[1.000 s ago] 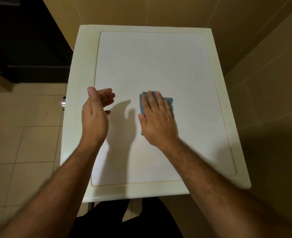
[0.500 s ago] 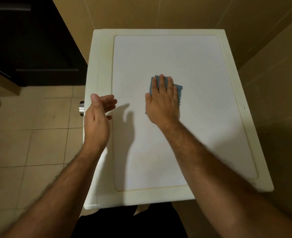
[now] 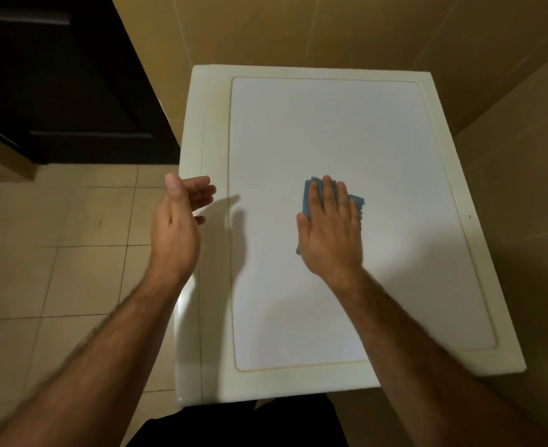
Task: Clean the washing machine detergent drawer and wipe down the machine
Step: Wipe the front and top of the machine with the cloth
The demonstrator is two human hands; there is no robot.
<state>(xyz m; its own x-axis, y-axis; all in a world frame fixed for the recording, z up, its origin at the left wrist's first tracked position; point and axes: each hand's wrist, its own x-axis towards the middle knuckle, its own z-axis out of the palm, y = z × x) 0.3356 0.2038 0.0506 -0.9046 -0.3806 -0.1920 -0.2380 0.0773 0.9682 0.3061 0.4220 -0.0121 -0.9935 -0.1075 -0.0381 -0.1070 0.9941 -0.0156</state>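
Right hand (image 3: 332,233) presses flat on folded blue cloth (image 3: 308,198) atop cream-rimmed white washing machine (image 3: 330,124).

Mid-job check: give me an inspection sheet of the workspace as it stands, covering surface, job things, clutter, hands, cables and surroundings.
Surface: washing machine top, white panel in a cream frame, bare apart from the cloth.
Job's things: blue cloth flat on the panel; detergent drawer not in view.
Clutter: nothing seen.
Hands: right hand pressed flat on the cloth, fingers straight; left hand raised over the machine's left edge, open, holding nothing.
Cables: nothing seen.
Surroundings: tiled floor on the left, beige walls behind and right, dark cabinet far left.
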